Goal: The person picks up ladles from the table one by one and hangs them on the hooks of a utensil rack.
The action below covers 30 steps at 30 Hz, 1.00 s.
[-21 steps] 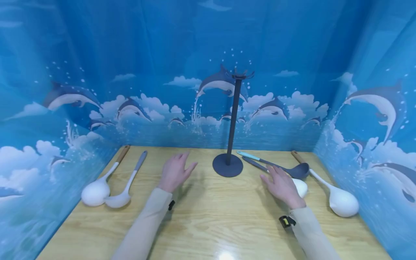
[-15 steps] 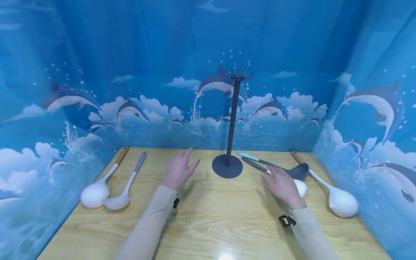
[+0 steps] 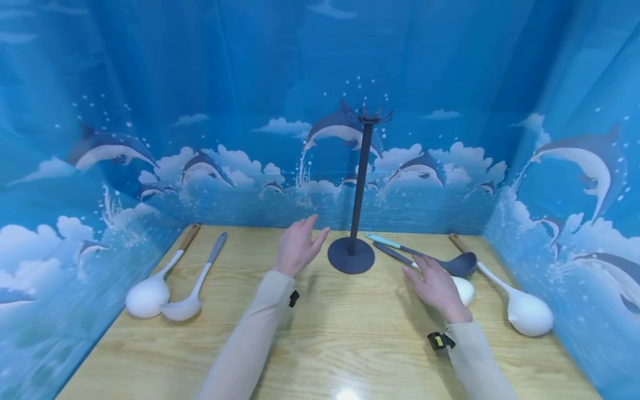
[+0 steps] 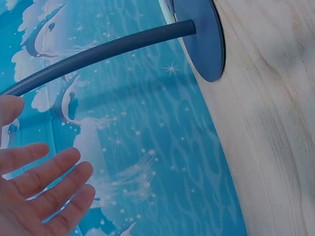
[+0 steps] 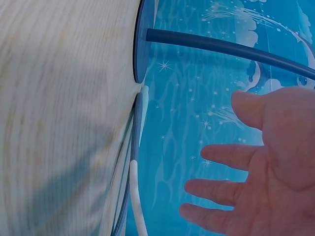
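My left hand [image 3: 298, 246] is held up with spread fingers just left of a dark stand, its palm bare in the left wrist view. That stand [image 3: 359, 189] has a thin post, a round base [image 3: 351, 261] and a ring of hooks [image 3: 371, 116] on top. To the right, my right hand [image 3: 434, 286] hovers with straight fingers over a white ladle [image 3: 464, 290], hiding its middle; its grey handle [image 3: 390, 253] shows past the fingers. Behind it lies a dark ladle [image 3: 460, 264] with a turquoise handle. Nothing is in either hand.
At the far right lies a white ladle [image 3: 530, 314] with a wooden handle. Over on the left, a round white ladle [image 3: 148, 296] with a wooden handle lies beside a white ladle [image 3: 182, 309] with a grey handle. A blue dolphin-print curtain [image 3: 270, 66] encloses the wooden table [image 3: 350, 344].
My left hand has moved right and slightly away from me, closer to the stand. The right hand stays over the white ladle, almost unmoved.
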### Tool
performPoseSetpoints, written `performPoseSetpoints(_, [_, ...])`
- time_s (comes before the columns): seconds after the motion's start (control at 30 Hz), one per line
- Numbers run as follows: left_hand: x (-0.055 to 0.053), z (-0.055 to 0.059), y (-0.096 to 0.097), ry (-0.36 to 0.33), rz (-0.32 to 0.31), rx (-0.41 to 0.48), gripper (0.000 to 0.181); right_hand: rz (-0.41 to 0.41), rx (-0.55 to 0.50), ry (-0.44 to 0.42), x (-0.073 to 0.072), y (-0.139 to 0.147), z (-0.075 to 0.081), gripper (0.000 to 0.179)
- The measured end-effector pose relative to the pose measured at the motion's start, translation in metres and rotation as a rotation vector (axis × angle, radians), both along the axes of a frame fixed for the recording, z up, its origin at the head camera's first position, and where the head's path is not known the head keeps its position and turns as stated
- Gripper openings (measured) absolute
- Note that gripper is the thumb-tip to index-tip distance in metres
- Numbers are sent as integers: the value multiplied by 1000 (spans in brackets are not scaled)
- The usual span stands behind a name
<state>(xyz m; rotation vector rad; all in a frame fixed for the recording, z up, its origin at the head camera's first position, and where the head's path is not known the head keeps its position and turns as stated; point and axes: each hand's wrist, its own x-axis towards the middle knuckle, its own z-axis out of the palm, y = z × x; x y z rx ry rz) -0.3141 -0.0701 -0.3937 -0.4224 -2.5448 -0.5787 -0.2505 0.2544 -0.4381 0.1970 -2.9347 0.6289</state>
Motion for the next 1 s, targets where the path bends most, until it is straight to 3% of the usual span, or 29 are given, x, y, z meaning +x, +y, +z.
performPoseSetpoints(0.23, [-5, 2, 16, -35, -6, -4, 51, 0, 13, -5, 2, 3, 1, 73])
performPoseSetpoints(0.43, [-16, 6, 24, -46, -19, 63, 51, 0, 16, 11, 1, 6, 1, 70])
performPoseSetpoints(0.67, [-27, 17, 40, -141, -73, 194, 50, 3, 16, 9, 0, 6, -1, 71])
performPoseSetpoints(1.0, [-37, 34, 61, -233, -130, 257, 51, -11, 34, -8, 1, 4, 0, 67])
